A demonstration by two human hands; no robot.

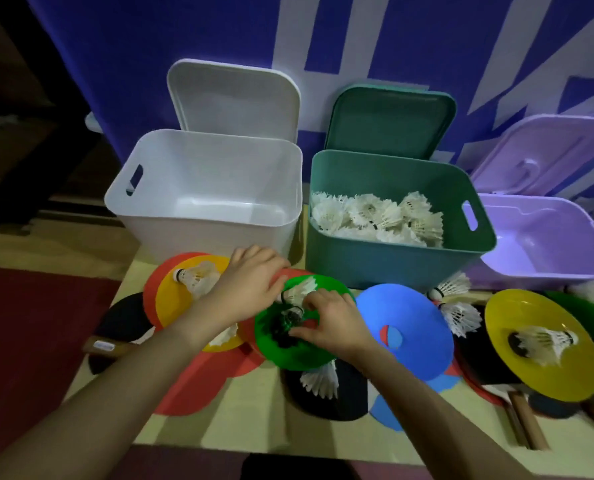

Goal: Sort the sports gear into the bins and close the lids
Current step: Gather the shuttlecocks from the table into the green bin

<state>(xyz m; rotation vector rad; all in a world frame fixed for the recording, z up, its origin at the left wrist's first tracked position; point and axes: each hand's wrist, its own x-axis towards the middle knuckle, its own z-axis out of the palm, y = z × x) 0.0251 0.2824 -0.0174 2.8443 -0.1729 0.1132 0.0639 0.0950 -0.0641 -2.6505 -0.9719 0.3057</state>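
Observation:
Three open bins stand at the back of the table: a white bin [205, 188] with nothing inside, a teal bin [392, 265] holding several white shuttlecocks [375, 216], and a purple bin [538, 244]. Coloured discs, paddles and loose shuttlecocks lie in front. Both hands meet over a green disc [288, 344]. My left hand [250, 285] pinches a white shuttlecock [300, 289] on the disc's far edge. My right hand [330, 320] pinches a dark shuttlecock [290, 318] at the disc's middle.
Each bin's lid stands open behind it: white lid [233, 98], teal lid [389, 119], purple lid [545, 154]. On the table lie a yellow disc [184, 299] with a shuttlecock, a blue disc [403, 327], another yellow disc [538, 344], red discs and black paddles [122, 320].

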